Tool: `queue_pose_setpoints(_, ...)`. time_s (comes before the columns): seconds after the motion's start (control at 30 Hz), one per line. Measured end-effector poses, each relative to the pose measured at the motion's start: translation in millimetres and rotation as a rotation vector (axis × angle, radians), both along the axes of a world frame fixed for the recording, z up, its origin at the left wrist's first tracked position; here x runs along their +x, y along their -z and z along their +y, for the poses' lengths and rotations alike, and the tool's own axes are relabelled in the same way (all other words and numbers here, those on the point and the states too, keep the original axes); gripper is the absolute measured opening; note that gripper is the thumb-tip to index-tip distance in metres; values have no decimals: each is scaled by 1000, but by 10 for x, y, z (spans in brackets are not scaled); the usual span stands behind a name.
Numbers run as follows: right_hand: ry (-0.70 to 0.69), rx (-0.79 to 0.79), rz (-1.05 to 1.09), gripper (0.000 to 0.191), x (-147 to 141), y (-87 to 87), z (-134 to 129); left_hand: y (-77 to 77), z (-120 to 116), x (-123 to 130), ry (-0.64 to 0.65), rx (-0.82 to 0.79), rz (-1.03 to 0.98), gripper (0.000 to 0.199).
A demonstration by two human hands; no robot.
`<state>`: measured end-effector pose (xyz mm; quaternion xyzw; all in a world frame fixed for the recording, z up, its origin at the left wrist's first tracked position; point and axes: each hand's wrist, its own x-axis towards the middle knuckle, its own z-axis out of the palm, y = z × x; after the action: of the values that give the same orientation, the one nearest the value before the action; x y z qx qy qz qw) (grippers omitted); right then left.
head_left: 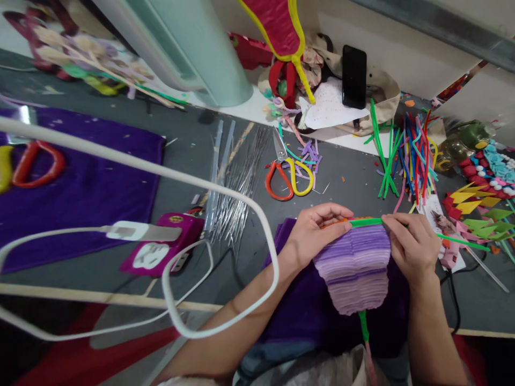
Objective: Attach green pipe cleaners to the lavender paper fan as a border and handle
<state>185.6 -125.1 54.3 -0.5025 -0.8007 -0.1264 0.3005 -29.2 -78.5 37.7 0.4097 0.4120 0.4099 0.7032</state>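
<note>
A lilac and purple ribbed piece (356, 268), banded in several shades, hangs between my hands above a dark purple cloth (298, 311). A green fuzzy strip (367, 222) lies along its top edge, and a green stem (364, 326) comes out of its lower end. My left hand (317, 233) pinches the top left corner, where a bit of orange shows beside the strip. With thumb and fingers pressed together, my right hand (414, 241) grips the green strip at the top right corner; the strip's free end sticks out to the right past this hand.
Scissors (289, 177) with red and yellow handles lie beyond my hands, near silver wires (241, 193). Coloured fuzzy sticks (418, 155) are at the back right. A phone (354, 76) leans at the back. A white cable (273, 241) loops across the left, near a purple box (161, 244).
</note>
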Motion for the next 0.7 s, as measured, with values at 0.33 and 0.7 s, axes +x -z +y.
queue_pose_setpoints(0.33,-23,-37,61,35,-36,-11,-35,-4,28,-51,79,-77,-25,20)
queue_pose_setpoints(0.7,-30,-128,242,24,-153,-8,-50,-61,3,-57,81,-16,-1,21)
